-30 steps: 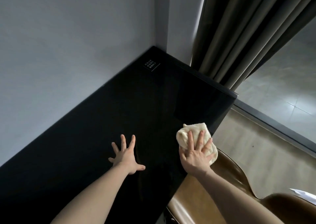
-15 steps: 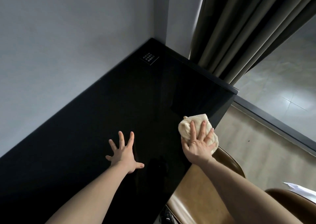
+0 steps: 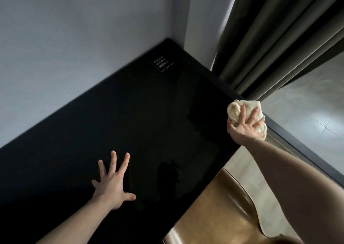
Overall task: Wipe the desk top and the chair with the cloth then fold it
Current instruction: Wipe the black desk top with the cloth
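Note:
The glossy black desk top runs from lower left into the wall corner. My right hand presses a bunched cream cloth onto the desk's far right corner, fingers spread over it. My left hand lies flat on the desk near its front, fingers spread wide, holding nothing. The brown leather chair sits below the desk's front edge at lower right, partly hidden by my right forearm.
A small black plate with white lettering lies near the desk's back corner. Grey walls border the desk at the back and left. Dark curtains hang beyond the right end, with a dark floor rail and pale floor beside it.
My right hand has slid the cloth along the desk's front edge away from me to the far right corner. My left hand stayed planted on the desk.

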`<state>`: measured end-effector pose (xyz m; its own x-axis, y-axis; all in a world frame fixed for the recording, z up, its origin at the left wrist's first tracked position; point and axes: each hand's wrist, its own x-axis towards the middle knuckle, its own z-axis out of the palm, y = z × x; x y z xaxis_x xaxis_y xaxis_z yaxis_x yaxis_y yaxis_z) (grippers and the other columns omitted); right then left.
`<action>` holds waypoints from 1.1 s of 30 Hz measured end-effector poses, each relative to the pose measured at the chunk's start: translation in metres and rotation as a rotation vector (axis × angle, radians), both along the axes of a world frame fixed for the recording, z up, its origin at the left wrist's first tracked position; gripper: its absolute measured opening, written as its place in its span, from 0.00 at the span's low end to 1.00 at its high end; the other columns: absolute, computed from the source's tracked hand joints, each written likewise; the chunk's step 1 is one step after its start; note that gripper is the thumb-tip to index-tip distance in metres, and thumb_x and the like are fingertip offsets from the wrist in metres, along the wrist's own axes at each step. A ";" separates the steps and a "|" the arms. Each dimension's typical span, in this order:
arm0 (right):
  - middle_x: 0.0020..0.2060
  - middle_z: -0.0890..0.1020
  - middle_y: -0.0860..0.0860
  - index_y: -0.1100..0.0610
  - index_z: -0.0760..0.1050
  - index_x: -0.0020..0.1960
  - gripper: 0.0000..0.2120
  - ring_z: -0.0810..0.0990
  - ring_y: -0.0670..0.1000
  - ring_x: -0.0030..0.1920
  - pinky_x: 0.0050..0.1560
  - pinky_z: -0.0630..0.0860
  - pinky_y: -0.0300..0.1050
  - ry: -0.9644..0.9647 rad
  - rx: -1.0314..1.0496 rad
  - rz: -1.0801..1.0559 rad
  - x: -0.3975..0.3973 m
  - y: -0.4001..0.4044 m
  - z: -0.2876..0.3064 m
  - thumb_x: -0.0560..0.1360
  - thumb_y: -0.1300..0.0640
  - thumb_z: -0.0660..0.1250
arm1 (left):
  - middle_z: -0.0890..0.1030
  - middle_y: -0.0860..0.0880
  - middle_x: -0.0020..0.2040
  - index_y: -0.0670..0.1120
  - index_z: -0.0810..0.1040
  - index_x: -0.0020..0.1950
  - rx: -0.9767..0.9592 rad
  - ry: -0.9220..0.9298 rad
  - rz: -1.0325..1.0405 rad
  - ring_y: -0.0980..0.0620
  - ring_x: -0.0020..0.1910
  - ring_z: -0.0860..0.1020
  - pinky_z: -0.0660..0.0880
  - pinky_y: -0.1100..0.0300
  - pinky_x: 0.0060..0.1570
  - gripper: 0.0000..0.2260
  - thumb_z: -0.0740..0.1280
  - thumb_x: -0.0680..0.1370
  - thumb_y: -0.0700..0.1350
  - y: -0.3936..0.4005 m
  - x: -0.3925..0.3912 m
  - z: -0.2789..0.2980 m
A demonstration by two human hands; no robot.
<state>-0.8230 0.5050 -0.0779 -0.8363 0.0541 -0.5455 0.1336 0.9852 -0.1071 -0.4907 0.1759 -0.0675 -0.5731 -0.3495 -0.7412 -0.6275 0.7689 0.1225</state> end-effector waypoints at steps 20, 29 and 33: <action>0.76 0.16 0.53 0.42 0.27 0.83 0.39 0.16 0.70 0.73 0.70 0.34 0.85 -0.068 -0.166 0.250 0.250 -0.062 -0.007 0.85 0.37 0.50 | 0.28 0.51 0.83 0.63 0.35 0.84 -0.055 0.069 -0.020 0.36 0.83 0.34 0.54 0.27 0.78 0.59 0.79 0.71 0.65 0.002 0.010 0.007; 0.70 0.11 0.49 0.41 0.22 0.80 0.40 0.13 0.70 0.70 0.71 0.30 0.83 -0.105 -0.186 0.264 0.383 -0.095 0.002 0.85 0.40 0.51 | 0.33 0.51 0.85 0.56 0.37 0.86 -0.089 0.144 -0.283 0.41 0.85 0.37 0.52 0.37 0.82 0.55 0.72 0.75 0.69 -0.012 0.094 0.006; 0.72 0.12 0.50 0.39 0.25 0.82 0.40 0.15 0.70 0.72 0.72 0.31 0.83 -0.130 -0.197 0.239 0.378 -0.099 0.001 0.84 0.39 0.51 | 0.31 0.51 0.85 0.56 0.36 0.86 -0.068 0.113 -0.282 0.40 0.85 0.36 0.52 0.33 0.81 0.55 0.73 0.75 0.68 -0.015 0.096 0.007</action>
<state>-0.4453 0.4060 -0.0764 -0.7350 -0.2524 -0.6293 -0.0741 0.9525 -0.2956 -0.3949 0.1611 -0.0605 -0.7320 -0.2112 -0.6477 -0.3734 0.9196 0.1221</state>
